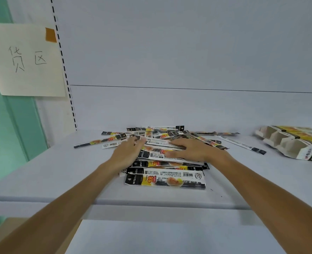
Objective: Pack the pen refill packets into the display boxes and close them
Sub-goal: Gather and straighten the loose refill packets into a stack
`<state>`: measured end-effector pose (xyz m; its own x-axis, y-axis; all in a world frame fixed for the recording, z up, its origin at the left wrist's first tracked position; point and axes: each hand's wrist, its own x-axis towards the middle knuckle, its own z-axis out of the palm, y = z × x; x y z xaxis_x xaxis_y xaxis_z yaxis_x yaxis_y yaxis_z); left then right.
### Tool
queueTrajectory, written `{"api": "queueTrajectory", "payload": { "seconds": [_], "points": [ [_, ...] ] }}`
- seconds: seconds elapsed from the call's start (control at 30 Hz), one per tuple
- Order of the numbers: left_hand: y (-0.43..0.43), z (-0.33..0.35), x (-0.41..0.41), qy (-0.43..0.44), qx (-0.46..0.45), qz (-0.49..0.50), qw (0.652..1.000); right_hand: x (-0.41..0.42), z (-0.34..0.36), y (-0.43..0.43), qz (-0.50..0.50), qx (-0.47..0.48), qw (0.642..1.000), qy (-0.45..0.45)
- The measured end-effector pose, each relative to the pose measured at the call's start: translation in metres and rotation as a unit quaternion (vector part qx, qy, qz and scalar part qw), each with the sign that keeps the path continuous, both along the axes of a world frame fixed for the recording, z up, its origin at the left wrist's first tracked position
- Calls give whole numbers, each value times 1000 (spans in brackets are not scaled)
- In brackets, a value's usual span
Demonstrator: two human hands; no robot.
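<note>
A pile of long, narrow pen refill packets (pixel 165 177), printed black, yellow and white, lies in the middle of a white shelf (pixel 41 176). My left hand (pixel 127 153) rests flat on the pile's left side with its fingers straight. On the pile's right side my right hand (pixel 191 150) lies flat too, fingers stretched leftward over the packets. A few loose packets (pixel 243 144) lie apart to the right. Yellow and black display boxes (pixel 294 143) lie on their sides at the far right of the shelf, with their open cardboard ends facing me.
A paper sign (pixel 25 61) with handwritten characters is taped to the green wall at the left. A slotted shelf upright (pixel 65 74) runs beside it. A lower white shelf (pixel 169 237) and a brown cardboard edge (pixel 7 228) lie below.
</note>
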<state>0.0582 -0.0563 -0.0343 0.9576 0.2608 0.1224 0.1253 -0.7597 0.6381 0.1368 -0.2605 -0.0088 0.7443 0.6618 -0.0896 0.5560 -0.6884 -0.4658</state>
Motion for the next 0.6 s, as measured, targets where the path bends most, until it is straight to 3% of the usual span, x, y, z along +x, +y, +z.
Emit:
{"api": "queueTrajectory", "payload": {
  "seconds": [0.1, 0.2, 0.27, 0.33, 0.6],
  "points": [
    [-3, 9, -2, -41, -79, 2, 996, -1, 2, -10, -22, 67, 997, -11],
    [10, 12, -5, -53, -195, 9, 979, -3, 3, -21, -163, 237, 957, -44],
    [13, 12, -8, -52, -278, 13, 959, -3, -1, -25, -246, 225, 941, -47],
    [9, 12, -7, -48, -328, 26, 943, -10, -8, -21, -241, 178, 953, -47],
    [7, 14, -15, -45, -278, 11, 959, -9, -30, 28, -199, 171, 964, -30]
  ]
}}
